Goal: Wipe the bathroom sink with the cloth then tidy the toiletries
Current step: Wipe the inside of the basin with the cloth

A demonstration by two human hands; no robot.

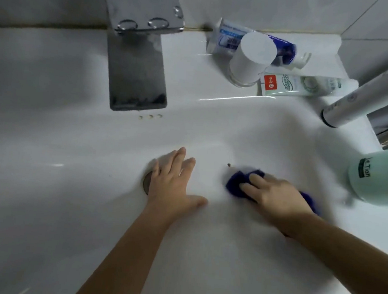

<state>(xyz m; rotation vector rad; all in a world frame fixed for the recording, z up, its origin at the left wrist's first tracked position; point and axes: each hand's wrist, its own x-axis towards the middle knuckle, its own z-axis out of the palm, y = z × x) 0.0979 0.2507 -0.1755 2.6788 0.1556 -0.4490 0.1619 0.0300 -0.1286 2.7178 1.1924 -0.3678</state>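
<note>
Right hand (275, 196) presses the blue cloth (235, 185) onto the basin under palm and near-straight fingers, thumb hidden, well right of the drain (146, 183). Left hand (173, 180) lies flat and spread, its edge over the drain. We note a brown speck (229, 165) just beside the cloth. Bare sink (44, 180) runs left of the drain. Beyond the drain: faucet (134, 66). Beyond-right, on the rim: upturned white cup (252, 58), blue tube (230, 38), green tube (306, 86). Far right: mint cup (378, 177).
</note>
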